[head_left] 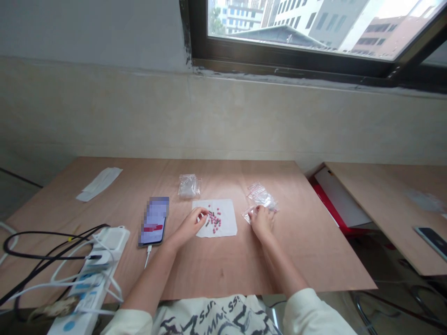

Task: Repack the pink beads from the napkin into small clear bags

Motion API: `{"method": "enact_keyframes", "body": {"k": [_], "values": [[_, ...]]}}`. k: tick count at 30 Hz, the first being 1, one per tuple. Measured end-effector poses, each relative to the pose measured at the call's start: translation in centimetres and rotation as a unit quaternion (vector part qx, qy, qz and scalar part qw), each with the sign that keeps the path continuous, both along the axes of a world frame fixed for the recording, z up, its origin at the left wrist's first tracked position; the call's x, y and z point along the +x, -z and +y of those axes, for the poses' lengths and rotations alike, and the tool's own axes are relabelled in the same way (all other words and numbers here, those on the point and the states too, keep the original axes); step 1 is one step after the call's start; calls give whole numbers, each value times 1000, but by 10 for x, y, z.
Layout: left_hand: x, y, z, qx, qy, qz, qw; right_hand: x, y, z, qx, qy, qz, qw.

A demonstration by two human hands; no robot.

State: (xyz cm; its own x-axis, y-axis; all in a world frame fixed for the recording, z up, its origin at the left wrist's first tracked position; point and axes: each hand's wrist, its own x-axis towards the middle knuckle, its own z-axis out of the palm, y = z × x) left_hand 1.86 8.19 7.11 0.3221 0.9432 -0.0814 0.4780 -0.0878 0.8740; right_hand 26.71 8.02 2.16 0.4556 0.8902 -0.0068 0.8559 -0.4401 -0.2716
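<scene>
A white square sheet [228, 218] lies on the table with several small pink beads [215, 221] and a few dark slim pieces scattered over its middle. At the sheet's left edge is my left hand [195, 222], thumb and fingertips curled together beside the beads. Anything pinched there is too small to make out. To the right of the sheet, my right hand [262, 223] has its fingers closed on a small clear plastic bag [247, 214]. More clear bags with red print [260, 191] lie just beyond it. Behind the sheet rests another clear plastic packet [188, 186].
A phone [153, 221] with a lit screen and a white cable lies at left. A power strip [101, 265] with tangled cords occupies the near left corner. White paper [99, 184] lies far left. Across a gap at right, another table [394, 204] holds a phone [433, 239].
</scene>
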Motion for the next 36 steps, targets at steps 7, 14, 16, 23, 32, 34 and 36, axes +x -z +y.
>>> {"method": "enact_keyframes", "body": {"k": [7,14,16,23,32,34,36], "values": [[13,-8,-12,-19,58,-8,998,-18,-23,-22,104,-151,178,967],[23,-22,-28,-11,81,-34,996,-67,-52,-38,104,-279,310,903],[18,-26,-31,-42,69,-41,996,-74,-52,-40,133,-259,327,899],[7,-39,-29,-115,44,-87,989,-93,-66,-46,78,-264,416,867],[4,-44,-26,-142,63,-83,984,-96,-80,-32,-63,-306,570,760],[1,-42,-26,-160,74,-121,977,-94,-79,-28,-90,-309,615,720],[-2,-39,-26,-186,82,-167,965,-92,-77,-26,-109,-316,646,686]]}}
